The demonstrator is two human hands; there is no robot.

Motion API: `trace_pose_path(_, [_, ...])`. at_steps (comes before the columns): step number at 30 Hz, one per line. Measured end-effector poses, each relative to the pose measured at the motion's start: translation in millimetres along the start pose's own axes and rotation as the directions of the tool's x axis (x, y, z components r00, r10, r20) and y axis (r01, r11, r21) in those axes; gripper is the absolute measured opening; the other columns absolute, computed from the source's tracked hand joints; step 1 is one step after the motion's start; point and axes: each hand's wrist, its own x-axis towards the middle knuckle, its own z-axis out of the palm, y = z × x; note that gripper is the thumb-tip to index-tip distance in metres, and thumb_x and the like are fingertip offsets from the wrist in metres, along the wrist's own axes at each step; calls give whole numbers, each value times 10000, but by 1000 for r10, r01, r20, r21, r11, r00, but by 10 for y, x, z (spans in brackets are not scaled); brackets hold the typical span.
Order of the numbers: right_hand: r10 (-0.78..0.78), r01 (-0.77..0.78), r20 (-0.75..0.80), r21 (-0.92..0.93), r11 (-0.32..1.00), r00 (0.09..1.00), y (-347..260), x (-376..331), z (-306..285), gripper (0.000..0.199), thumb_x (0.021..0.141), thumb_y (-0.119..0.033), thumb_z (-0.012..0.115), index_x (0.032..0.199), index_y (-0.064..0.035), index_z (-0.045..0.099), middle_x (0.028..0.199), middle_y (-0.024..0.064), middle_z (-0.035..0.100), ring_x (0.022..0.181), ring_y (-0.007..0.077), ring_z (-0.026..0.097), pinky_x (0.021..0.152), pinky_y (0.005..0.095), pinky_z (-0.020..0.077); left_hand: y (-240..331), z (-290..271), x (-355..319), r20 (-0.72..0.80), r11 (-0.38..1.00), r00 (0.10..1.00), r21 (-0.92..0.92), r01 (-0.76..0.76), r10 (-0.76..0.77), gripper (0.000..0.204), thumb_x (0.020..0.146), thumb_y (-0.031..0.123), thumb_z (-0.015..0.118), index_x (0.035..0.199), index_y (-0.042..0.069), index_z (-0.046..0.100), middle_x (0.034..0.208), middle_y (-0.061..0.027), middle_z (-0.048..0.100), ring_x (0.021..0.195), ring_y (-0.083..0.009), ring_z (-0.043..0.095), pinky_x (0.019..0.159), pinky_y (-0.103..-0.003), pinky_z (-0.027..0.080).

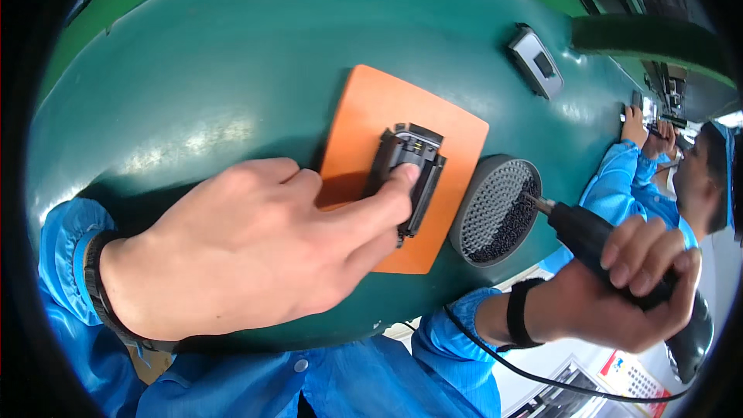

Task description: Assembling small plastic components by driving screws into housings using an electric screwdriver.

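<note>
My left hand (240, 251) grips a small black rectangular device (425, 197), one finger pressing on its upper face. The device lies slanted on an orange mat (364, 104), and its far end shows a grey frame with small yellowish contacts. My fingers cover part of its left side. In my right hand (611, 302) is a black electric screwdriver (580, 236), fingers wrapped round its body. Its metal tip points left over the round grey screw tray (464, 240), which has a perforated plate and many small dark screws. Whether the tip touches a screw, I cannot tell.
A grey and black device (535, 62) lies at the far right of the green table (255, 39). Beyond the tray, a co-worker in blue (619, 174) handles something at the right. A black cable (557, 381) curves below my right wrist, near printed sheets.
</note>
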Motion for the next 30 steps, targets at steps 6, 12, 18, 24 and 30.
trace_pose_path(6, [89,-87,-54,48,995,995,209,-60,3,206,952,-188,509,782,-85,455,572,5,348,474,106,362,472,270,336,-27,-4,-11,36,997,999,-61,-36,38,596,639,296,817,1156,28,687,1445,-90,547,577,-104,485,553,-235,454])
trace_pose_path(12, [95,-92,-82,48,995,992,259,-64,6,225,959,-196,508,768,-96,444,576,-3,357,475,97,362,472,265,347,-26,-3,9,49,997,998,-73,-40,43,629,619,289,824,1164,10,684,1458,-112,539,569,-110,493,549,-240,458])
trace_pose_path(18, [93,-90,-86,39,995,992,273,-45,-29,231,956,-194,501,755,-106,427,579,-1,358,474,97,360,466,258,344,-29,3,26,30,996,999,-77,-39,42,594,623,276,814,1141,8,697,1447,-115,549,566,-106,501,542,-240,458])
trace_pose_path(24, [107,-104,-74,47,993,991,299,-61,51,247,965,-202,497,751,-105,420,581,-1,350,476,98,347,464,257,340,-19,-6,6,15,998,999,-49,-32,33,550,653,260,796,1137,15,700,1433,-106,559,569,-92,516,538,-226,456])
trace_pose_path(30, [76,-68,-84,90,994,994,31,25,-34,251,976,-164,515,755,-83,424,645,-5,372,513,89,358,482,255,322,-9,128,-58,-74,996,997,-90,-12,6,365,775,190,725,1105,36,715,1387,-86,588,565,-90,544,536,-216,464])
